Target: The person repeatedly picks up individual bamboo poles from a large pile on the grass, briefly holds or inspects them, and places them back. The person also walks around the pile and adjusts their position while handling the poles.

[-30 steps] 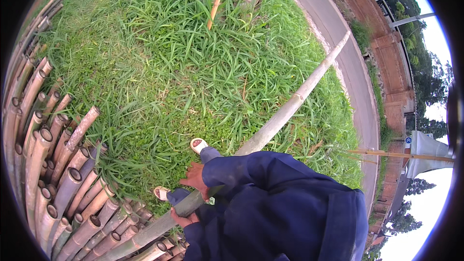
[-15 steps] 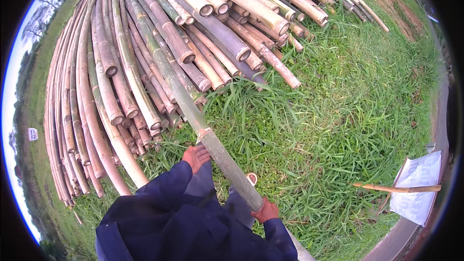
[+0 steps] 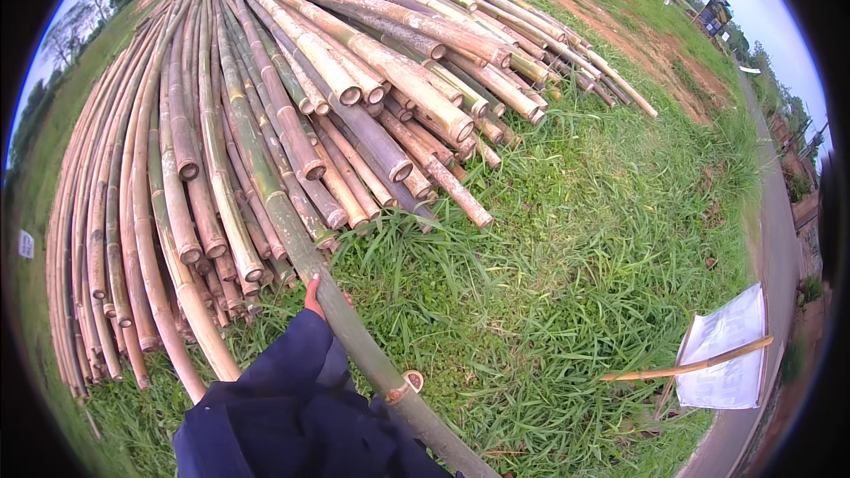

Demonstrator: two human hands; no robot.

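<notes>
A: Right at the grip, then: the left hand (image 3: 314, 296) is wrapped around a long grey-green bamboo pole (image 3: 360, 336), thumb up one side, fingertips peeping out on the other. It's grasping from beneath, by the look of it!

B: And the right hand? Out of sight, so I can't tell whether it's holding anything.

A: The pole sits just in front of the big fanned stack of tan, green and grey bamboo poles (image 3: 381, 53), slanting from among the stack's left-hand poles down past their cut ends. Where it finishes up there, I can't make out.

B: Stiff stuff, I'd judge, and weighty through sheer length. Hollow, if the stack's open ends are a guide, so a hard knock might split it.

A: Smooth skin too! It could slide or roll in one palm. I'd want two hands well apart, one near that pale raised ring (image 3: 396, 391), which should give the fingers something to catch on.

B: Balance is the trick: hold too close to one end and the other should swing heavily.

A: Further out, long green grass (image 3: 549, 283) spreads to the right of the stack; it could snag a low end.

B: And beyond that grass, nearer us than the stack and off to its right, a white rectangular sheet (image 3: 730, 327) with a slim orange-brown wooden stick (image 3: 646, 375) across it. One to swing clear of!
</notes>
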